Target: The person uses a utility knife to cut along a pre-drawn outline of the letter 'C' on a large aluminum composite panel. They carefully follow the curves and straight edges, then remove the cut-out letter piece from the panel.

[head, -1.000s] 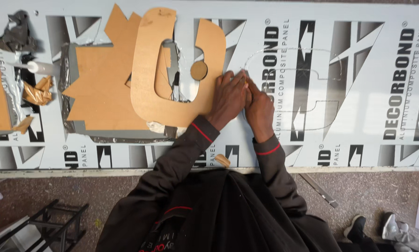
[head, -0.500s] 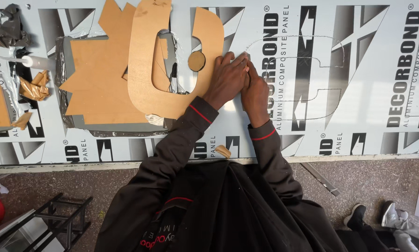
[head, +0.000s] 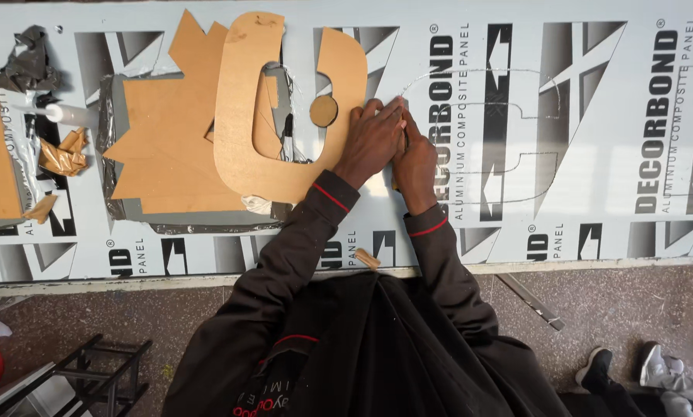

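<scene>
While I lean over the large printed panel (head: 594,154) lying flat on the floor, a wooden letter-shaped template (head: 285,108) sits just left of my hands, with a small wooden disc (head: 323,110) in its opening. Further left lie a flat brown sheet (head: 169,147), crumpled tape scraps (head: 61,152) and a wad of dark foil (head: 26,69). A metal strip (head: 530,300) rests on the floor beside the panel's near edge. My left hand (head: 371,143) lies fingers together, pressed flat on the panel and overlapping my right hand (head: 416,162), which is curled closed around something I cannot make out. Beside them, a thin scored outline (head: 509,116) curves across the panel's printed surface.
</scene>
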